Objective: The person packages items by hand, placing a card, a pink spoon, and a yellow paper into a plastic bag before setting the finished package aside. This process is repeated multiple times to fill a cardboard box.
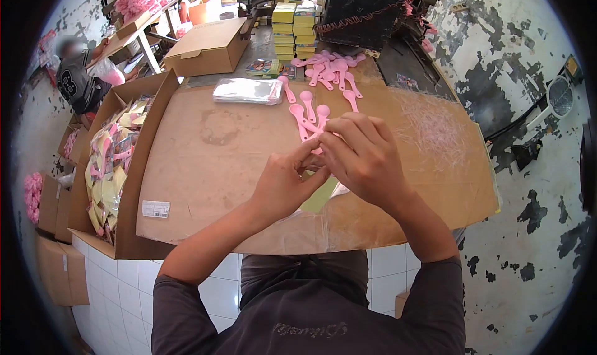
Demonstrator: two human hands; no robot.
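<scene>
My left hand (282,177) and my right hand (360,156) meet over the middle of the cardboard-covered table (205,187). Their fingers pinch together around a small pink piece (316,144), mostly hidden by the fingertips. Just beyond them lie several loose pink spoons (297,113), some close to the fingertips. Under the hands shows a yellow-green card (318,196), with a bit of clear plastic at its right. Farther back is a heap of pink spoons (329,67). A stack of clear plastic bags (247,91) lies to the left of the spoons.
An open carton (146,187) of packed bags stands at the left edge. A closed box (208,44), stacks of cards (284,34) and a black box (360,9) stand at the back. Thin clear strips (438,128) lie right. Another person (81,75) sits at far left.
</scene>
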